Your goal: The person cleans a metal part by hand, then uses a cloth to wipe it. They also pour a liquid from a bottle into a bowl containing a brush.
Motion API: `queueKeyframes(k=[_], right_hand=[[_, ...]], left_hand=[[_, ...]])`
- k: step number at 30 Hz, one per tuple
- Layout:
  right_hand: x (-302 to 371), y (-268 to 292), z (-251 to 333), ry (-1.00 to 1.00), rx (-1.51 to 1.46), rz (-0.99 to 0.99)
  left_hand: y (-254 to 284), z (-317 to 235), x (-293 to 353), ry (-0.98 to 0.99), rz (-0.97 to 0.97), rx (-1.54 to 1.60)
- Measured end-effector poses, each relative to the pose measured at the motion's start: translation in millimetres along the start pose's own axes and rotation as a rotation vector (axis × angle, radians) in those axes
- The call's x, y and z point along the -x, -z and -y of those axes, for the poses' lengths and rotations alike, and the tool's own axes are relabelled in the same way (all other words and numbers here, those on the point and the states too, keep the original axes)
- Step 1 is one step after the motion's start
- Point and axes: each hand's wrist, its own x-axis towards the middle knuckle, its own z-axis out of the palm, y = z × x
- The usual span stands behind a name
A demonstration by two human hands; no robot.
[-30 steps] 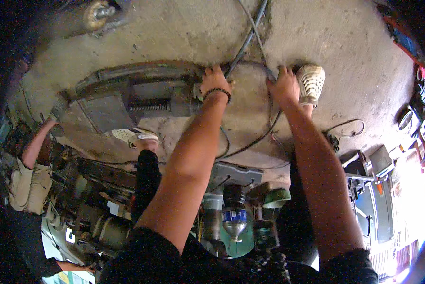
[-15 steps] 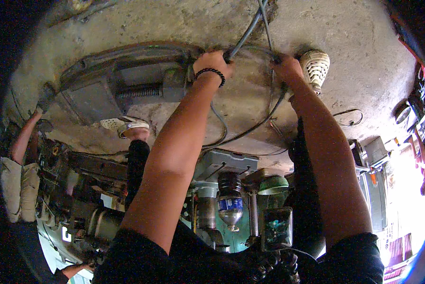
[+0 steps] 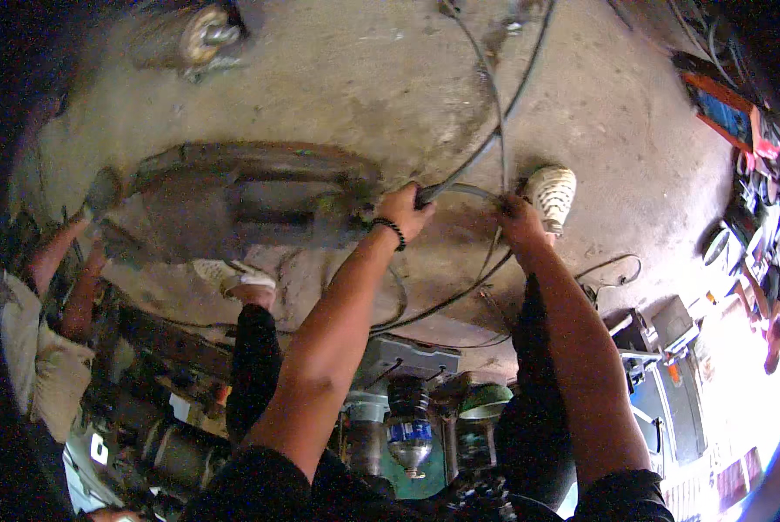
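Floor: bare, stained concrete, workshop-like; clutter along both sides.
Left hand: a dark beaded bracelet at the wrist; the left hand is clamped on a grey cable.
Right hand: level with its partner and a short way off, the right hand appears curled round the same cable; fingertips mostly hidden.
Cable: spans the two hands in a shallow bow; beyond the left hand it runs up and away over the floor, crossing a thinner cable. More slack curves below the hands.
Step in hand (judged): gripping and managing a slack length of cable.
Next move calls for (judged): firm hold on both sides, slack kept off the feet, the crossing watched for snags.
Shoes: pale right shoe just beside the right hand; left shoe near a dark, bulky part, motion-blurred.
Lower edge: clear bottle and green bowl.
Far left: another person in beige shorts.
Far right: orange-and-blue object, kind unclear; strong glare below it.
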Motion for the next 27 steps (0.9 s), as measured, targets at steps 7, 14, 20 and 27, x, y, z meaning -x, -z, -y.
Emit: queueKeyframes(k=[7, 14, 20, 27], right_hand=[[12, 23, 16, -0.338, -0.563, -0.005], [36, 7, 12, 0.047, -0.156, 0.257], [93, 7, 58, -0.107, 0.073, 0.456], [85, 8, 118, 0.014, 0.187, 0.770]], left_hand=[[-24, -45, 6, 0.119, 0.005, 0.097], [55, -21, 48, 0.205, 0.574, 0.403], [85, -47, 101, 0.147, 0.412, -0.143], [66, -93, 182, 0.283, -0.058, -0.423]])
